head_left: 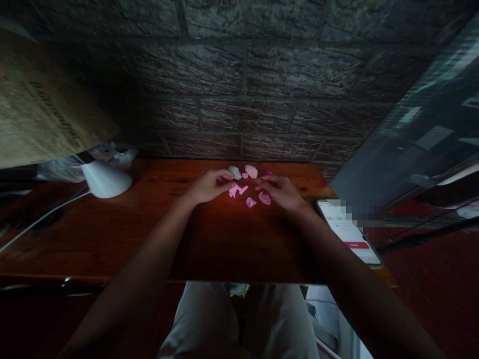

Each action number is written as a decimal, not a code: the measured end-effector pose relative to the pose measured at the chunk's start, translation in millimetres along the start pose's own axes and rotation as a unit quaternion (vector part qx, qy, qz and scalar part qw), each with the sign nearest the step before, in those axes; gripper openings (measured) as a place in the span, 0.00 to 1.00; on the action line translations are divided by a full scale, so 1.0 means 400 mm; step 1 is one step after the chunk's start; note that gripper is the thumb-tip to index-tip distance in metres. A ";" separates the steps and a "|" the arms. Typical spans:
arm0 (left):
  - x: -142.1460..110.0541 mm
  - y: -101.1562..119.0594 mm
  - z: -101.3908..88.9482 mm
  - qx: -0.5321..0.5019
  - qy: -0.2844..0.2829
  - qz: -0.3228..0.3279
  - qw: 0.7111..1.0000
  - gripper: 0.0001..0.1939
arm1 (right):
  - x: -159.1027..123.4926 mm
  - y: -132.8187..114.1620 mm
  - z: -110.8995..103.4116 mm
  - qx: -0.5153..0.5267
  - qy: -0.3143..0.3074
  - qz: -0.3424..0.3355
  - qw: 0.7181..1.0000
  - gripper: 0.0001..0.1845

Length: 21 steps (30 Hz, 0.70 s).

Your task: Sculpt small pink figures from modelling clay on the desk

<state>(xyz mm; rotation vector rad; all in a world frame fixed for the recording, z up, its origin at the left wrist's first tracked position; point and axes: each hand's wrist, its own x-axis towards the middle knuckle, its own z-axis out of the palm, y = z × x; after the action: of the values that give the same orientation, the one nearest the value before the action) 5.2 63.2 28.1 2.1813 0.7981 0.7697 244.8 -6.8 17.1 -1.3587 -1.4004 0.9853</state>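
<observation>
Several soft-looking lumps and scraps lie in a loose cluster near the wall side of the wooden table. My left hand point(210, 186) is at the cluster's left, thumb and fingers apart, beside a whitish crumpled lump point(235, 172) and an irregular bright pink piece point(233, 191). On the right, my right hand point(281, 191) hovers with bent, slightly parted fingers; I see nothing between them. Close below its fingers lies a pink rounded piece point(264, 198). Between the hands are a pale pink lump point(251, 172), a small pink ball point(245, 175) and a pink folded piece point(251, 202). A magenta piece point(268, 173) is partly hidden behind the right hand.
A lamp with a white base point(106, 179) and a printed brown paper shade point(48, 99) stands left, its cord crossing the table point(149, 234). A phone point(350, 234) showing a timer lies by the right edge. A stone-patterned wall point(243, 109) rises behind.
</observation>
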 end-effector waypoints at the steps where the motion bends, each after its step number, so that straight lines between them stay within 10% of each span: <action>1: 0.000 -0.002 -0.001 0.003 0.001 0.000 1.000 0.11 | 0.000 -0.001 0.000 -0.002 0.000 0.002 1.000 0.13; 15: 0.000 -0.004 -0.008 -0.002 0.000 0.011 1.000 0.13 | 0.004 0.002 -0.001 0.000 -0.004 -0.006 1.000 0.14; 21: 0.003 -0.014 -0.016 0.006 0.087 -0.005 0.996 0.16 | 0.003 0.006 -0.003 -0.036 -0.013 -0.030 0.999 0.10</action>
<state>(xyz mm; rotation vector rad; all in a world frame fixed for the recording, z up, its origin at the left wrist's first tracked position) -0.2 70.0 27.9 2.1404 0.9000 0.9618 246.7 -5.6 15.0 -1.3520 -1.5001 0.9241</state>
